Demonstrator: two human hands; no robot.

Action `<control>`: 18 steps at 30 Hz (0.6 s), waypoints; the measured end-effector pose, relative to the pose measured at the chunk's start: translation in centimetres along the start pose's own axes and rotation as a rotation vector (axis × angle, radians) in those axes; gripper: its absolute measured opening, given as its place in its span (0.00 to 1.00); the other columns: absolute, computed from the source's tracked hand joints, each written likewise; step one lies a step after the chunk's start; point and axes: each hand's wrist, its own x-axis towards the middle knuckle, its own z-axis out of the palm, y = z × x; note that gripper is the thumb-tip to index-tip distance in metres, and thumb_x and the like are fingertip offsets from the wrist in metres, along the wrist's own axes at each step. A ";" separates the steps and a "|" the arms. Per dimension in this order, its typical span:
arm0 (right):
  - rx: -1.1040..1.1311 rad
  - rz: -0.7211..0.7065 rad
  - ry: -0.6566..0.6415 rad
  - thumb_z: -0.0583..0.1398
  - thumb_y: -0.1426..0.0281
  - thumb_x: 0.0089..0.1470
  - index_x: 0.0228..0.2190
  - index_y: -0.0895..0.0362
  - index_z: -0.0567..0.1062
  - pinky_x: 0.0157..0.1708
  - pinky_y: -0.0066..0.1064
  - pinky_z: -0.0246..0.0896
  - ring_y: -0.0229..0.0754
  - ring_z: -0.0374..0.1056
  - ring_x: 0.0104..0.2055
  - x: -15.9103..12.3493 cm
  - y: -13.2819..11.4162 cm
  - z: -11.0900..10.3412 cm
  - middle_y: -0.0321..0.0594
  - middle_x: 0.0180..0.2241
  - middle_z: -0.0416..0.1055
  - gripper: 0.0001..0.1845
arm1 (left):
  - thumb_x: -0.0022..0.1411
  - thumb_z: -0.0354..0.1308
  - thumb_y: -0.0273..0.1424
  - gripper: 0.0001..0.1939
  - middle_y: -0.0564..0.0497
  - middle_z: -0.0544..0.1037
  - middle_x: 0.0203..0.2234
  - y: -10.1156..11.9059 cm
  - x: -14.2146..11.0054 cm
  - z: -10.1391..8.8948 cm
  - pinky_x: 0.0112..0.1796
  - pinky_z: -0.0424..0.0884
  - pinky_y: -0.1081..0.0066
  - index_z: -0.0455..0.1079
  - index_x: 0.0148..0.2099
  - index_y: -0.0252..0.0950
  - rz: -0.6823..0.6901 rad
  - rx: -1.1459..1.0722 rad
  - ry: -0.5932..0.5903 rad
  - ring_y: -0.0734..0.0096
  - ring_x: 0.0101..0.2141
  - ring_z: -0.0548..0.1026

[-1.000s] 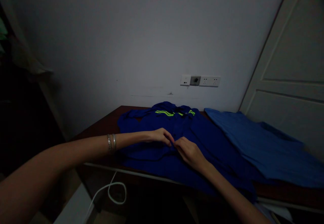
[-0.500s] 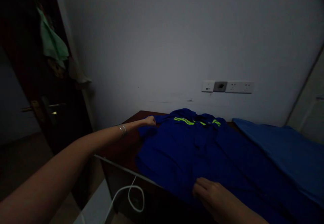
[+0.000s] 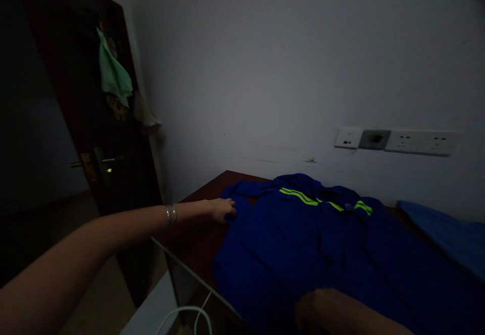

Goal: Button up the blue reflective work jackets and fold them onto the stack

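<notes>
A dark blue jacket (image 3: pixel 280 244) with yellow-green stripes across its upper part lies spread over a red-brown tabletop (image 3: pixel 189 244). Its collar end points to the wall. My left hand (image 3: pixel 223 209), with bracelets at the wrist, is at the sleeve on the left side; its fingers are bent and closed on the sleeve cloth. Over the near part of the jacket is my right hand (image 3: pixel 322 307), low in the view. It is dim and blurred, so its fingers do not show clearly.
A lighter blue garment (image 3: pixel 443 234) lies to the right. Sockets (image 3: pixel 396 141) are set in the wall behind. At the left stands a dark door (image 3: pixel 125 173) with a green cloth (image 3: pixel 113 75) hanging on it. A white cable (image 3: pixel 185 308) loops below the table's front edge.
My hands have parted from the jacket's middle: the left moved out to the left sleeve, then slightly nearer, while the right came down toward me. The view has turned left, bringing the door in.
</notes>
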 end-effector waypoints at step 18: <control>-0.022 -0.213 0.197 0.52 0.76 0.49 0.28 0.55 0.74 0.28 0.24 0.53 0.35 0.67 0.30 6.0 4.9 -4.8 0.36 0.27 0.73 0.11 | 0.48 0.54 0.21 0.13 0.54 0.77 0.29 -8.2 2.3 -2.9 0.32 0.63 0.79 0.74 0.36 0.35 -0.273 -0.489 0.252 0.74 0.30 0.72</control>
